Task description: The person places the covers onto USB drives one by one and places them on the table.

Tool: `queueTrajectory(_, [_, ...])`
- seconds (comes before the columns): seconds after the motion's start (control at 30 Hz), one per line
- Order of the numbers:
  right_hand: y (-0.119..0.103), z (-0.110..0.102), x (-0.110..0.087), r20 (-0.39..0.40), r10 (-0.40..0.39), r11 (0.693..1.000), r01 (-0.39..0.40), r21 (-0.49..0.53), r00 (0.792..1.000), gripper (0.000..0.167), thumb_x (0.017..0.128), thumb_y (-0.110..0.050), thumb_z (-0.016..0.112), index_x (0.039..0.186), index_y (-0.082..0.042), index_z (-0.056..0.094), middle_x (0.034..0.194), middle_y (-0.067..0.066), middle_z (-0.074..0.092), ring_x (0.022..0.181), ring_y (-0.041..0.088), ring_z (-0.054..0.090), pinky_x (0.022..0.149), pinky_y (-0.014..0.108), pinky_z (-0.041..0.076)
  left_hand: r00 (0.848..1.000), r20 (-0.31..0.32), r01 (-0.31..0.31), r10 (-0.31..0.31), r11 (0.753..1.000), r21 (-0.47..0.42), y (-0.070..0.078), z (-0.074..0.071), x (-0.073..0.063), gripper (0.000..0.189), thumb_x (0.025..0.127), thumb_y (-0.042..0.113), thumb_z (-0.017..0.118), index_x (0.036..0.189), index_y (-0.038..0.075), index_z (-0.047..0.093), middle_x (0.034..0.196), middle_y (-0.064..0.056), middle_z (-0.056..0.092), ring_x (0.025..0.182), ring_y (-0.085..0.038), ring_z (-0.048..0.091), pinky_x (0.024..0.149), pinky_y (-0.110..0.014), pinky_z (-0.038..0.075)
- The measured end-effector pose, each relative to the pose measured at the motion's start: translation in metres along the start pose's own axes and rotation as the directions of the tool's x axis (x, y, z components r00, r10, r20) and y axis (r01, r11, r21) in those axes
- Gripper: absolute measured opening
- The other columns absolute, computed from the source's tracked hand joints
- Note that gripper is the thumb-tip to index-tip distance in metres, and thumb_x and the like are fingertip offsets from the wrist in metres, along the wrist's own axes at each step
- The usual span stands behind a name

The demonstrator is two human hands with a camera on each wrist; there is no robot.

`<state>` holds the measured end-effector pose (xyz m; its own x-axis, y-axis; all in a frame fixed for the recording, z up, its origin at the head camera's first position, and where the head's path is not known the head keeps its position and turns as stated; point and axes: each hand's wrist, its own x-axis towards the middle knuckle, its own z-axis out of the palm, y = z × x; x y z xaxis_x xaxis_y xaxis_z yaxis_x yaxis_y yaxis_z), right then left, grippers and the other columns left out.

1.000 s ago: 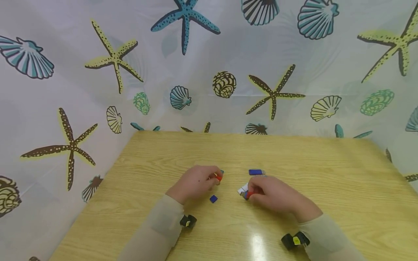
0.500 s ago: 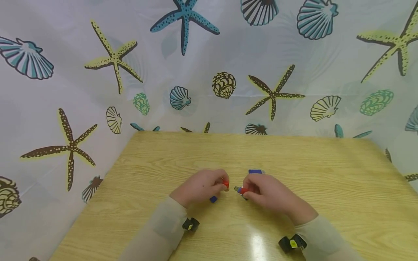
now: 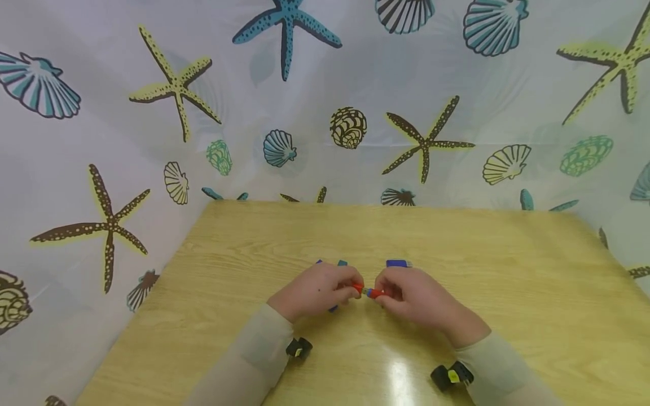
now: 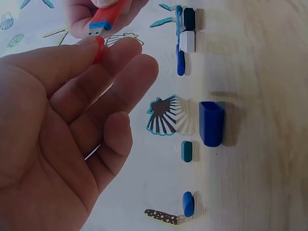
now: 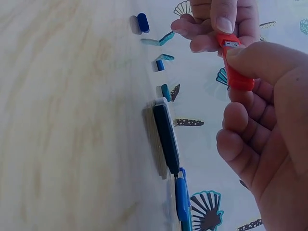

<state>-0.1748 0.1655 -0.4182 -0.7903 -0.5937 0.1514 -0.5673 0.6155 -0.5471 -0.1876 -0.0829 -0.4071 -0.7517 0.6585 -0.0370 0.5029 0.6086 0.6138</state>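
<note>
Above the middle of the table, my left hand pinches a small red cap between thumb and fingers. My right hand grips a red USB stick with a blue band, its metal plug pointing left toward the cap. In the head view the cap and the plug tip meet or nearly meet. The left wrist view shows the plug right at the cap's opening; how far in it sits I cannot tell. Fingers cover part of both pieces.
A blue USB stick lies beyond my right hand. Loose caps stand on the table: a larger blue cap, a teal cap and another blue cap. A dark-topped white stick lies near my right hand. A patterned curtain backs the table.
My left hand has lifted the red cap and moved right. My right hand has raised the red USB stick and shifted slightly left, bringing its plug up to the cap.
</note>
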Motion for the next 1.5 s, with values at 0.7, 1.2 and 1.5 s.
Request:
queueTrajectory(0.7, [-0.002, 0.001, -0.002, -0.085, -0.077, 0.997, 0.076, -0.021, 0.993, 0.009, 0.094, -0.022, 0.075, 0.097, -0.024, 0.067, 0.081, -0.018, 0.058, 0.069, 0.002, 0.054, 0.064, 0.026, 0.048, 1.000, -0.004, 0.009, -0.009, 0.999, 0.042, 0.007, 0.005, 0.005, 0.011, 0.100, 0.029, 0.066, 0.108, 0.023, 0.070, 0.081, 0.016, 0.063, 0.066, -0.005, 0.055, 0.059, -0.023, 0.045])
queueTrajectory(1.2, [-0.002, 0.000, -0.001, -0.070, -0.058, 0.998, 0.060, 0.027, 0.996, 0.005, 0.097, -0.027, 0.072, 0.098, -0.024, 0.068, 0.082, -0.016, 0.057, 0.071, 0.005, 0.051, 0.065, 0.027, 0.047, 0.997, -0.063, -0.030, 0.040, 0.989, 0.142, 0.010, 0.013, 0.006, 0.011, 0.102, 0.027, 0.063, 0.111, 0.022, 0.068, 0.089, 0.016, 0.062, 0.071, -0.004, 0.055, 0.066, -0.022, 0.047])
queueTrajectory(1.5, [0.009, -0.002, -0.002, -0.002, 0.005, 1.000, -0.005, 0.011, 1.000, 0.002, 0.098, -0.025, 0.069, 0.096, -0.025, 0.069, 0.086, -0.020, 0.062, 0.075, 0.006, 0.055, 0.070, 0.029, 0.048, 0.993, -0.120, 0.026, -0.014, 0.994, 0.102, 0.002, 0.009, 0.003, 0.012, 0.104, 0.030, 0.060, 0.111, 0.025, 0.068, 0.088, 0.016, 0.062, 0.071, -0.006, 0.056, 0.068, -0.025, 0.049])
